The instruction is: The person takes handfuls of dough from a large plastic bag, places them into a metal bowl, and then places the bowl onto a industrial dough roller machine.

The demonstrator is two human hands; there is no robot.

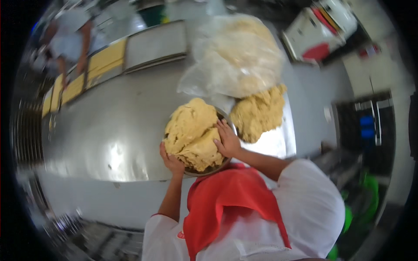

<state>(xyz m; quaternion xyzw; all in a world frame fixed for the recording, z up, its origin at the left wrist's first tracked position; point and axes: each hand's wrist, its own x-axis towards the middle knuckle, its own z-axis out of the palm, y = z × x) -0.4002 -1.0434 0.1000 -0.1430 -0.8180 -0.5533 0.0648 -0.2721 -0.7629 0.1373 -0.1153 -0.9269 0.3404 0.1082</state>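
A large mass of yellow dough (192, 127) sits heaped in a round metal bowl (209, 172) at the table's near edge, a deep fold running across it. My left hand (172, 162) cups the dough's lower left side at the bowl's rim, which the hand partly hides. On the opposite side, my right hand (229, 139) presses against the dough with its fingers spread. Right of the bowl lies a second, rougher lump of dough (259, 114). Behind that lump, a large clear plastic bag (240, 55) holds more pale dough.
The steel table (98, 130) extends left. Along its far side stand a bare metal tray (156, 42) and several trays with yellow sheets (106, 60). A person (70, 39) leans over those trays at the far left. A white machine (320, 32) stands beyond the table at right.
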